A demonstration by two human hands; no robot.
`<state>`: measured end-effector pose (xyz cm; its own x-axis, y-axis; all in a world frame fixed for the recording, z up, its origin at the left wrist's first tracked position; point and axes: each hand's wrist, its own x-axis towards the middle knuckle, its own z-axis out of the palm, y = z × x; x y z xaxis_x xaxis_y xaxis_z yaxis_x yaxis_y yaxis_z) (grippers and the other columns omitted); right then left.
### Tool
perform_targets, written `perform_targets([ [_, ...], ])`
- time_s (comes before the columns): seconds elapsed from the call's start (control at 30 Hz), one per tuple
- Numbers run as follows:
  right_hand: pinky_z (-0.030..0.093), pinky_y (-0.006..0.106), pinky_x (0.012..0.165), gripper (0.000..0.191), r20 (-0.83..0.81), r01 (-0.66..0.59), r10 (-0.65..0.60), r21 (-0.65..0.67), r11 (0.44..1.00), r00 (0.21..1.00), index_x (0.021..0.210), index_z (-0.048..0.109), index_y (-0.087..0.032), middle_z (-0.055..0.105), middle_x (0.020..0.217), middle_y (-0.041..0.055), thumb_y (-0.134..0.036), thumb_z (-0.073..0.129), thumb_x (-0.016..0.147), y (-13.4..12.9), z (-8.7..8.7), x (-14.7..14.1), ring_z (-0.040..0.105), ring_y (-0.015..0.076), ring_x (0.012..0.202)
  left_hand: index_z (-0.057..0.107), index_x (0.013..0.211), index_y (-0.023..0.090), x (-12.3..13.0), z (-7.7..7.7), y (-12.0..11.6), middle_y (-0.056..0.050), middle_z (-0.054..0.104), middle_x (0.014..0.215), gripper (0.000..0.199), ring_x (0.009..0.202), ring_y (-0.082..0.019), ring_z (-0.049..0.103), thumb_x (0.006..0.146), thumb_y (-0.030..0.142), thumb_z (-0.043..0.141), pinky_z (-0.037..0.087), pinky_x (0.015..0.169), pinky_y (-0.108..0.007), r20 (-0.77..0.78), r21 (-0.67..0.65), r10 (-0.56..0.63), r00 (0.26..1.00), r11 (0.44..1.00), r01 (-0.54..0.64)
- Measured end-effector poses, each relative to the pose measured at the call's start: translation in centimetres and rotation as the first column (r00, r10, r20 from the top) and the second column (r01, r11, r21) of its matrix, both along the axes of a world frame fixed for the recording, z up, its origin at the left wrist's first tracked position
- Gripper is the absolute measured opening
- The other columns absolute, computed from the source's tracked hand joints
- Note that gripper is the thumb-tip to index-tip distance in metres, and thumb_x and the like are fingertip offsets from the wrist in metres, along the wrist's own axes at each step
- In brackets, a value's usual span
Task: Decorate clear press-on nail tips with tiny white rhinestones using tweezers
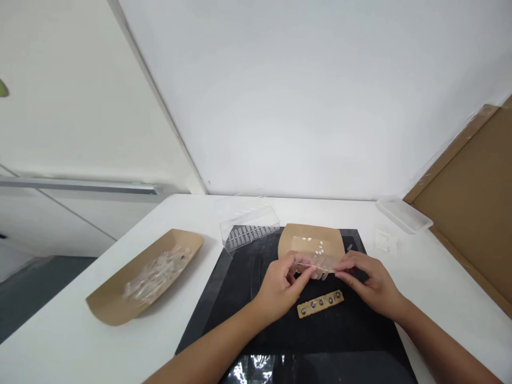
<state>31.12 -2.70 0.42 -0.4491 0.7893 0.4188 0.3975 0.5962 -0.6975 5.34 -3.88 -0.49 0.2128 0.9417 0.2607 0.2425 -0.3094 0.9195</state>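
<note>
Clear plastic strip: held in a narrow pinch at each end by left hand and right hand; long axis lies crosswise, above black mat, before kraft card.

We are holding our bare left hand and bare right hand close together, fingers curled inward, our left forearm and right forearm angling in from below.

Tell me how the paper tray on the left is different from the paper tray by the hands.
The left paper tray holds a big heap of clear plastic pieces, but the middle paper tray has only a few small white bits. The left paper tray sits on the white table, and the middle paper tray lies on the black mat. Both are tan paper.
</note>
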Motion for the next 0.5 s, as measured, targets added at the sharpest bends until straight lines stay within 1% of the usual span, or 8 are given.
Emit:
perform_targets([
  [0.17, 0.059, 0.034, 0.079, 0.010, 0.001, 0.041, -0.041, 0.014, 0.999, 0.999, 0.105, 0.075, -0.028, 0.075, 0.096, 0.0033, -0.033, 0.068, 0.101, 0.15, -0.36, 0.06, 0.071, 0.0192, 0.087, 0.074, 0.102, 0.018, -0.06, -0.25, -0.02, -0.004, 0.080, 0.086, 0.022, 0.052, -0.009, 0.061, 0.099, 0.039, 0.066, 0.046, 0.046, -0.018, -0.053, 0.052, 0.003, 0.999, 0.999, 0.000],
  [0.33, 0.058, 0.034, 0.076, 0.013, 0.025, 0.070, -0.071, 0.026, 0.997, 0.997, 0.101, 0.073, -0.027, 0.074, 0.094, 0.0045, -0.035, 0.064, 0.103, 0.04, -0.12, 0.04, 0.070, 0.0203, 0.085, 0.076, 0.097, 0.019, -0.25, -0.58, 0.07, -0.003, 0.077, 0.080, 0.022, 0.052, -0.009, 0.058, 0.098, 0.039, 0.067, 0.048, 0.050, -0.020, -0.139, 0.160, 0.040, 0.989, 0.987, -0.017],
  [0.4, 0.057, 0.034, 0.074, 0.014, 0.029, 0.079, -0.080, 0.037, 0.996, 0.996, 0.098, 0.072, -0.026, 0.073, 0.091, 0.0045, -0.034, 0.062, 0.104, 0.04, 0.02, 0.03, 0.069, 0.0203, 0.083, 0.077, 0.097, 0.019, -0.28, -0.50, 0.09, -0.004, 0.077, 0.084, 0.022, 0.055, -0.010, 0.062, 0.098, 0.038, 0.067, 0.050, 0.052, -0.020, -0.143, 0.182, 0.028, 0.989, 0.983, -0.001],
  [0.5, 0.055, 0.033, 0.071, 0.015, 0.028, 0.108, -0.110, 0.054, 0.993, 0.994, 0.095, 0.071, -0.026, 0.072, 0.088, 0.0041, -0.034, 0.061, 0.104, 0.15, 0.12, 0.21, 0.067, 0.0200, 0.079, 0.077, 0.104, 0.019, -0.29, -0.16, 0.09, -0.007, 0.079, 0.096, 0.021, 0.064, -0.013, 0.068, 0.097, 0.037, 0.069, 0.051, 0.050, -0.019, -0.124, 0.191, 0.013, 0.992, 0.981, 0.011],
])
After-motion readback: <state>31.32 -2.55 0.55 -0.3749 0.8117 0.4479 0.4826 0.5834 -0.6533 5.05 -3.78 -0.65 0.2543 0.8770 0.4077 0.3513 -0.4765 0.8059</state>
